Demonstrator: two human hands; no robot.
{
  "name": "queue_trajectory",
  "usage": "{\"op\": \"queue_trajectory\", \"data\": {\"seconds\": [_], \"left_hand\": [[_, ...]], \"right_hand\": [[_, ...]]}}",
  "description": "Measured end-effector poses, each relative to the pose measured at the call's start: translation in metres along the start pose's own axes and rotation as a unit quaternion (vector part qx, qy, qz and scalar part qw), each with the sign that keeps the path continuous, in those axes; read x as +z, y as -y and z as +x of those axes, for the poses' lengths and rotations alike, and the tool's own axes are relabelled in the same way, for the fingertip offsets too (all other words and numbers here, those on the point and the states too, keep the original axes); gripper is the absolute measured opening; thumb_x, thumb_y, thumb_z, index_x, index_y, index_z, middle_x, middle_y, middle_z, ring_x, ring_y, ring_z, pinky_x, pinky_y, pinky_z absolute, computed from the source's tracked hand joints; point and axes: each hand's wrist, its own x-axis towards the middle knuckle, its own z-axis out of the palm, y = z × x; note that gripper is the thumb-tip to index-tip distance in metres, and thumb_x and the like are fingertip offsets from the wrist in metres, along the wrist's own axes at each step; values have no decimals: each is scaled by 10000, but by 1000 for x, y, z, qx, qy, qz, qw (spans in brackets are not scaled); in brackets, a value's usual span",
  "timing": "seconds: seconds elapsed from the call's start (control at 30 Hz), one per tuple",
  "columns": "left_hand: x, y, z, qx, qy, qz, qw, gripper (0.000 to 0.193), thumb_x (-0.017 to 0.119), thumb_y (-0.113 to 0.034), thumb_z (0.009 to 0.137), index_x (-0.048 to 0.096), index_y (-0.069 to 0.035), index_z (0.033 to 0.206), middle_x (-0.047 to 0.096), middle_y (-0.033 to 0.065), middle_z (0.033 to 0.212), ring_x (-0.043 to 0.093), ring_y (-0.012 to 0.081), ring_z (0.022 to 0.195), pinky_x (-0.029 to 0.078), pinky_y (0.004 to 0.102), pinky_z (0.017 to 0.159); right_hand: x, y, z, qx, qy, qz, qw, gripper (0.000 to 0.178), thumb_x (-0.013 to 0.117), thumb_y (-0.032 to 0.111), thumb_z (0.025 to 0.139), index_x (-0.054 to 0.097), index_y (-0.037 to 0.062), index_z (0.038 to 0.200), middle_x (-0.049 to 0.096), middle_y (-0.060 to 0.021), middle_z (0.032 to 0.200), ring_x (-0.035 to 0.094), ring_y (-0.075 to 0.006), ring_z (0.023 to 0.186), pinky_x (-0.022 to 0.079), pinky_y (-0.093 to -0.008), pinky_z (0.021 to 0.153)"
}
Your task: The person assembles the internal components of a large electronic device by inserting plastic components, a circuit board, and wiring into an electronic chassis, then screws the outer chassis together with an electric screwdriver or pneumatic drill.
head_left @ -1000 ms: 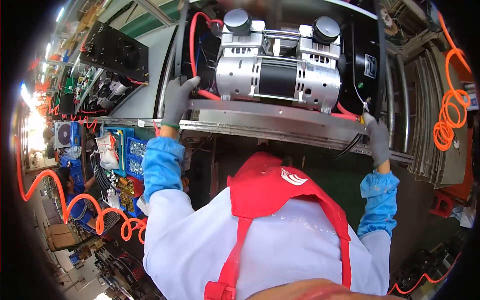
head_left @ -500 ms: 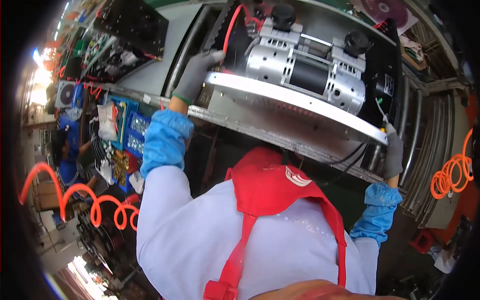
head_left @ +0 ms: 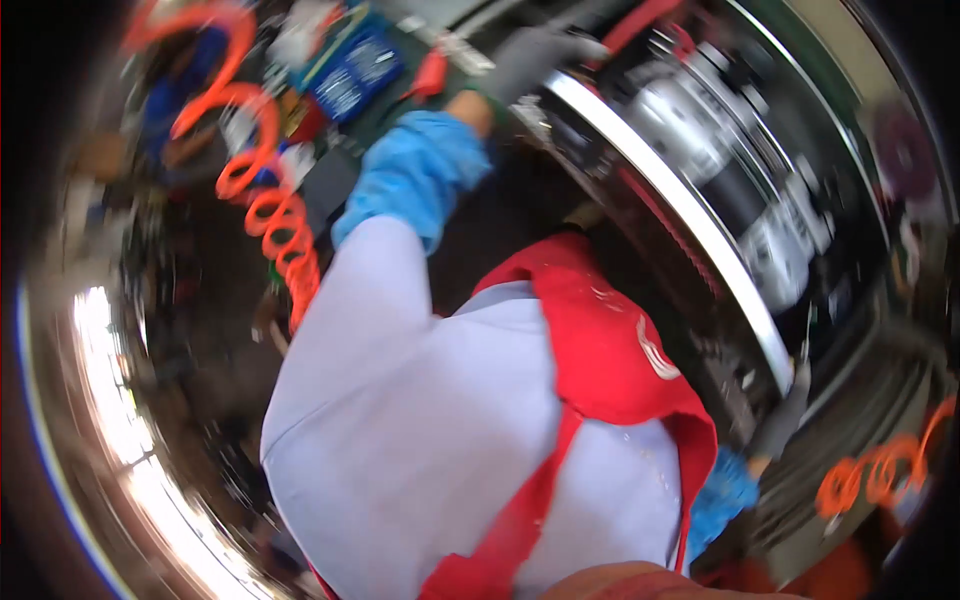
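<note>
A black metal case with a white front edge [head_left: 680, 190] lies tilted across the upper right. Inside it sits a silver and black twin-headed pump motor [head_left: 690, 130], blurred by motion. My left hand [head_left: 535, 68], in a grey glove, is closed on the case's upper left corner, beside a red hose [head_left: 640, 25]. At the opposite lower right corner, my right hand [head_left: 785, 420], also gloved in grey, grips the end of the white edge. Its fingers are partly hidden and smeared.
An orange coiled air hose [head_left: 265, 190] hangs at the left, and another orange coil [head_left: 870, 475] is at the lower right. Blue bins of small parts [head_left: 355, 75] stand beyond my left forearm. A metal bench edge runs beneath the case.
The whole view has swung clockwise and blurred, so the case now slants down to the right. Both hands stay at its corners.
</note>
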Motion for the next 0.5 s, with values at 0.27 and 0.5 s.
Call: {"op": "queue_trajectory", "data": {"seconds": [0.27, 0.5], "left_hand": [[9, -22, -9, -190, -75, -103, 973, 453, 743, -528, 749, 753, -218, 1079, 713, 143, 1059, 672, 277, 1008, 501, 349, 897], [5, -48, -27, -164, -124, -87, 975, 519, 666, -493, 839, 706, -94, 1168, 686, 183, 1132, 658, 246, 1036, 466, 326, 937]], "right_hand": [[-29, -7, 8, -118, 25, -154, 981, 645, 443, 493, 969, 468, -6, 1378, 564, -141, 1276, 537, -237, 1119, 416, -325, 938], [-34, 2, 6, -76, 88, -145, 983, 668, 393, 532, 962, 381, 108, 1479, 461, -153, 1444, 479, -306, 1282, 371, -402, 1057]]}}
